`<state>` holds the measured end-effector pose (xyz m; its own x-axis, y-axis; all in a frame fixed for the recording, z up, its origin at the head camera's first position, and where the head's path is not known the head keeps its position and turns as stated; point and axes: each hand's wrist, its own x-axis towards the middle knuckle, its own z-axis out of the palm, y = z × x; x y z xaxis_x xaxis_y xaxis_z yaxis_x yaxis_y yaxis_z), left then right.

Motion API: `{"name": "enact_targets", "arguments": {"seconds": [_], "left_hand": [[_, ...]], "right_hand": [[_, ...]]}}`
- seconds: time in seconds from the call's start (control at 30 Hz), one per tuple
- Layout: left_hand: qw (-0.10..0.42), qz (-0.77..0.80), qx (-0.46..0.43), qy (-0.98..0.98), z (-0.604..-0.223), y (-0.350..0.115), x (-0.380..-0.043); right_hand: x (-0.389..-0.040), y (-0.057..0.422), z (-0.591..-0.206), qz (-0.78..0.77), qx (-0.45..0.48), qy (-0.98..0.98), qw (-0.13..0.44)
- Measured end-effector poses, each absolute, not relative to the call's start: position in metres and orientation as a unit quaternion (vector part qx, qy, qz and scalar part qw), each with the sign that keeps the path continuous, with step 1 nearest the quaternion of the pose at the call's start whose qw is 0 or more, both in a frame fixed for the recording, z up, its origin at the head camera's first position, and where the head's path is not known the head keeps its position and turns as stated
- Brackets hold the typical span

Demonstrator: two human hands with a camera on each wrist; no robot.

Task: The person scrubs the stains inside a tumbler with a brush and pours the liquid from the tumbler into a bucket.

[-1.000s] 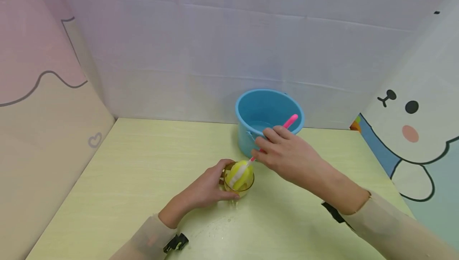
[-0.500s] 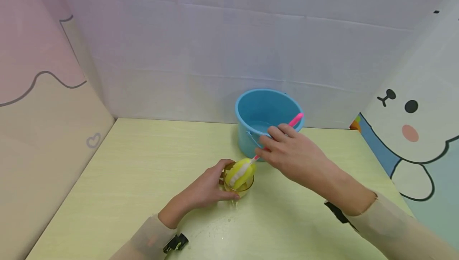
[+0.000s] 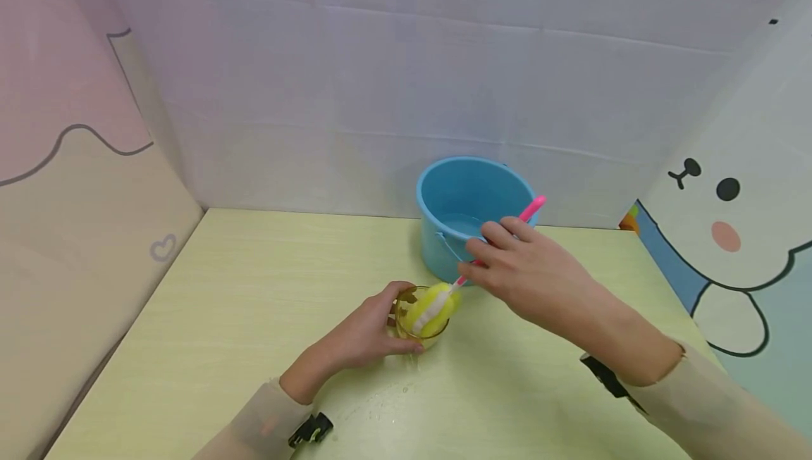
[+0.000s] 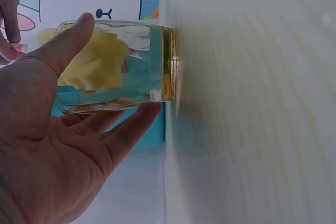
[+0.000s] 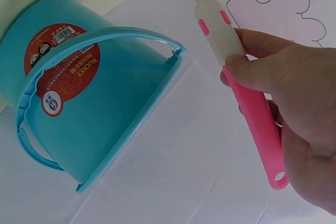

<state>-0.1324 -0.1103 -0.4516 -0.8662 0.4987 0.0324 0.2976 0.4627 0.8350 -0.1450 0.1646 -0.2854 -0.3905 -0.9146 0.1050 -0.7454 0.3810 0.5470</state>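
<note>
A clear amber-tinted glass [image 4: 142, 87] stands upright on the table, and my left hand [image 3: 364, 330] grips it round the side, thumb on the near face. Inside the glass sits the yellow and white sponge head [image 3: 433, 311] of a bottle brush, tilted toward the right and partly above the rim. My right hand [image 3: 526, 270] holds the brush's pink and white handle [image 5: 252, 114] between thumb and fingers, above and to the right of the glass. In the left wrist view, the sponge [image 4: 97, 61] shows through the glass wall.
A blue bucket [image 3: 438, 252] with a handle and a red label [image 5: 63, 69] stands just behind the glass, against the back wall. Small water drops [image 3: 393, 403] lie on the pale table [image 3: 254, 291] in front of the glass. Printed cloth walls [image 3: 748, 185] enclose the sides.
My right hand has moved slightly right and up, drawing the brush handle with it. The sponge head has shifted toward the glass's right rim. My left hand and the glass have stayed put.
</note>
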Motion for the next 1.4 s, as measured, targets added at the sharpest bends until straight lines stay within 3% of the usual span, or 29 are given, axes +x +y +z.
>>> {"name": "enact_targets", "arguments": {"seconds": [1.4], "left_hand": [[0.125,0.489,0.232,0.832,-0.4502,-0.1091,-0.1318]], "right_hand": [[-0.1453,0.159,-0.2846,-0.22,0.498,-0.81,0.216]]}}
